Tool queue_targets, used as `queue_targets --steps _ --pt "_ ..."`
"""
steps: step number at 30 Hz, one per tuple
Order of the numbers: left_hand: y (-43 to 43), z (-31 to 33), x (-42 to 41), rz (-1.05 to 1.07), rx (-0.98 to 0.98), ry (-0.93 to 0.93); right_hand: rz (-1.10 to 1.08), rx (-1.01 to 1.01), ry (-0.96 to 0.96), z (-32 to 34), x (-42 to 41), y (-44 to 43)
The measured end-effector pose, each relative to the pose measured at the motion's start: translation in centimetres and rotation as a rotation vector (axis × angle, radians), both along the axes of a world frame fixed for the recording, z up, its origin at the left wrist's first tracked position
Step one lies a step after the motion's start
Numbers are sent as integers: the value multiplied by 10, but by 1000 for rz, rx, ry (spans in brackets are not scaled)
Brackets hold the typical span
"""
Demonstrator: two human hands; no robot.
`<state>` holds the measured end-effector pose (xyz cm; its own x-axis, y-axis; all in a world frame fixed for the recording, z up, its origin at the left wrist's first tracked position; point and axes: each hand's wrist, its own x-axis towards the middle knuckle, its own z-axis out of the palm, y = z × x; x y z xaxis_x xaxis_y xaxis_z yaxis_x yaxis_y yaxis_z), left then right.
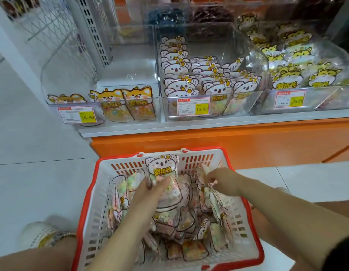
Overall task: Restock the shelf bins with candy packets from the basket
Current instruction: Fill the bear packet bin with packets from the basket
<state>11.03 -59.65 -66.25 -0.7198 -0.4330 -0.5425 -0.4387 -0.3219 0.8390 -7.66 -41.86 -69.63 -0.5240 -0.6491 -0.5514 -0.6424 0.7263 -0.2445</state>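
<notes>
Midway — basket [87, 200] heaped, koala bin [254, 61] part-full, fox bin [72, 71] near-empty. Grips packet [162, 170] in left hand [150, 192], pinches second packet [202, 173] in right hand [224, 179].

Both bare forearms reach forward and down, close together. The left hand [150, 192] comes in from the lower middle, its fingers [164, 183] curled round a packet [162, 171] that it holds upright. The right hand [223, 178] comes in from the right with the wrist bent and the fingertips [210, 178] curled downward; blur hides whether they pinch anything.
</notes>
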Motion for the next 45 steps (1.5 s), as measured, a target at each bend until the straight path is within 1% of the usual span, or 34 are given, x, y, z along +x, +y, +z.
queue_targets --steps 2,4,6,8,12,15,18,22,25,28,30,32,34,35,37,40,43,44,45 --pt "-3 0 0 34 13 -2 202 140 67 -16 10 5" --pt "-4 -1 -1 43 30 19 367 172 186 -24 19 3" --pt "-2 1 -1 51 19 9 469 192 240 -28 23 0" --pt "-2 1 0 70 20 18 497 191 236 -22 23 -6" --pt "-8 -2 0 122 -10 52 337 -53 171 22 15 -22" --pt "-14 -2 -3 201 -8 108 143 -190 51 60 6 -27" --pt "-18 9 -2 240 19 139 -60 -331 -18 90 2 -21" --pt "-22 16 1 308 39 130 -301 -544 -130 106 4 -13" --pt "-22 19 4 335 38 121 -435 -653 -192 111 5 -11" --pt "-19 18 7 362 148 99 -465 -806 -139 121 18 -15" --pt "-16 12 5 342 242 82 -399 -954 -52 128 44 -21" --pt "-12 4 2 312 297 45 -187 -1023 85 121 74 -27" --pt "-5 14 1 280 339 46 71 -1013 189 98 96 -32" --pt "-4 15 0 264 364 92 162 -978 218 83 103 -33" --pt "-2 19 -1 214 416 161 230 -938 218 65 108 -34" --pt "-3 26 0 202 431 211 265 -966 232 62 108 -35" --pt "-3 28 1 108 343 225 366 -971 336 68 105 -35" --pt "-3 28 1 85 295 208 405 -965 341 70 104 -35" --pt "-3 28 1 62 256 191 431 -965 306 73 103 -35"
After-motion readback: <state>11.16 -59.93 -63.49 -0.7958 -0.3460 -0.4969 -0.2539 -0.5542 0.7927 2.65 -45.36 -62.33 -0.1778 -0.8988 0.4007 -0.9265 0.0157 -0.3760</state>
